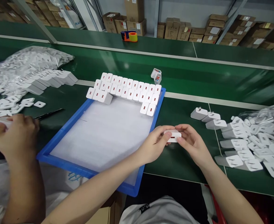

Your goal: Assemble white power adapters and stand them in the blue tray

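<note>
Between my two hands, just right of the tray, is a white USB charger (172, 137), its red-lined port facing me. My left hand (156, 143) pinches its left end, and the fingers of my right hand (193, 143) close on its right end. To the left lies a blue-rimmed tray (81, 168) with a pale floor. Rows of white chargers (125, 90) stand in its far part, ports up. Nearest my right hand on the bench, several chargers with metal prongs (215, 124) lie in a line beside a heap of white covers (265, 133).
A co-worker's hand (16, 133) holds a white piece at left, near a black pen (49, 114). Bagged white parts (39, 56) and a row of housings (48, 79) lie beyond. Two open housings (157, 76) stand behind the tray. A tape dispenser (129, 36) rests on the ledge.
</note>
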`<state>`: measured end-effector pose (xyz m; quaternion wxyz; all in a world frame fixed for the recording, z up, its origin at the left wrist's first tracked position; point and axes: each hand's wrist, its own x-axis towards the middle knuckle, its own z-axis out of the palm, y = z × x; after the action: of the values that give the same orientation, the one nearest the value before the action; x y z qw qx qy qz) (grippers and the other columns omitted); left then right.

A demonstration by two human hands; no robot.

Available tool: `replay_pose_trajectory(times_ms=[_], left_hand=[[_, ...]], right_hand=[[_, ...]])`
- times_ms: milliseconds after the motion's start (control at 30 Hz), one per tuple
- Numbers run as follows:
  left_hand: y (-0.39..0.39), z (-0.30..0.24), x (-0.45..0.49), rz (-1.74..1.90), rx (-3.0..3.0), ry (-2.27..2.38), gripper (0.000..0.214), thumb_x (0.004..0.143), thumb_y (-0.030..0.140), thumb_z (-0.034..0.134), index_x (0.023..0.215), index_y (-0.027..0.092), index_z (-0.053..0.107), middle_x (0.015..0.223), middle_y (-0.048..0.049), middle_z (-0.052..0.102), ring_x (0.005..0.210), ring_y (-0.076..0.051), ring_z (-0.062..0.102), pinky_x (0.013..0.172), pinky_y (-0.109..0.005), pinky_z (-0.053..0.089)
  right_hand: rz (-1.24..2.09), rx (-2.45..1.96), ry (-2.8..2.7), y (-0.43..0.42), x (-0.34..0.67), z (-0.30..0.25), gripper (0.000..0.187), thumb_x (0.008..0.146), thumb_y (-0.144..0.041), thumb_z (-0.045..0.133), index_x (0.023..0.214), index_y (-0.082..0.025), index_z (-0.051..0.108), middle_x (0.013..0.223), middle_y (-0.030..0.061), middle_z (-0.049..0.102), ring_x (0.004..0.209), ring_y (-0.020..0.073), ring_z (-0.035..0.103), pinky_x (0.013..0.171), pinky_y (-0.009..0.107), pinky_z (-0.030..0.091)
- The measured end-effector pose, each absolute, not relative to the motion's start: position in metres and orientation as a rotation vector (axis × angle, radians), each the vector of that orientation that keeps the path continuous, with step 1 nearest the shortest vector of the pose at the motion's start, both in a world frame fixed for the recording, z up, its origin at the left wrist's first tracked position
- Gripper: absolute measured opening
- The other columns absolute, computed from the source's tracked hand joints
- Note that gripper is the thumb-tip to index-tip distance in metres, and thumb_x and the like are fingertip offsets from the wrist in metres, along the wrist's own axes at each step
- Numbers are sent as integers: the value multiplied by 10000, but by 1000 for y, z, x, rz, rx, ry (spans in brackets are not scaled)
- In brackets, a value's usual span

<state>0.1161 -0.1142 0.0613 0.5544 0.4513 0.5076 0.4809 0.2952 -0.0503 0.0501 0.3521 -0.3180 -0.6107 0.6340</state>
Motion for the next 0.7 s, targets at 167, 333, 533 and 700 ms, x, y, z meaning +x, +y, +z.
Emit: replay_pose_trajectory(times_ms=[167, 333, 533, 700], left_hand=[[-116, 63, 119, 1168, 1097, 1250, 408, 1000, 445, 494, 1244, 162, 661, 1198, -118, 647, 883, -171, 651, 753, -295, 562], [-116, 61, 123, 1175, 1088, 1267, 383, 999, 424, 504, 1219, 168, 685, 1194, -114, 639, 867, -157, 658, 749, -280, 580], [-116, 65, 114, 1120, 1193, 1266, 427, 999, 449, 510, 1270, 164, 677, 1157, -120, 634, 958, -195, 661, 849, -338, 584], [-118, 70, 107, 1116, 1396, 1297, 387, 961, 378, 589, 1269, 176, 709, 1168, -123, 598, 1040, -212, 631, 966, -370, 532]], right_hand=[[1670, -819, -1421, -55, 291, 51, 251, 851, -360, 809, 1023, -249, 664, 980, 29, 652, 868, 125, 673, 777, 202, 578], [1615, -783, -1416, -61, 289, 49, 262, 878, -332, 781, 987, -252, 558, 888, 5, 629, 757, 120, 652, 716, 232, 561], [1612, -740, -1408, -60, 290, 49, 310, 888, -320, 767, 1006, -264, 486, 908, 7, 657, 782, 143, 676, 712, 260, 572], [1581, -730, -1465, -56, 293, 48, 347, 868, -303, 793, 1066, -270, 511, 938, 16, 682, 787, 137, 685, 725, 245, 577]])
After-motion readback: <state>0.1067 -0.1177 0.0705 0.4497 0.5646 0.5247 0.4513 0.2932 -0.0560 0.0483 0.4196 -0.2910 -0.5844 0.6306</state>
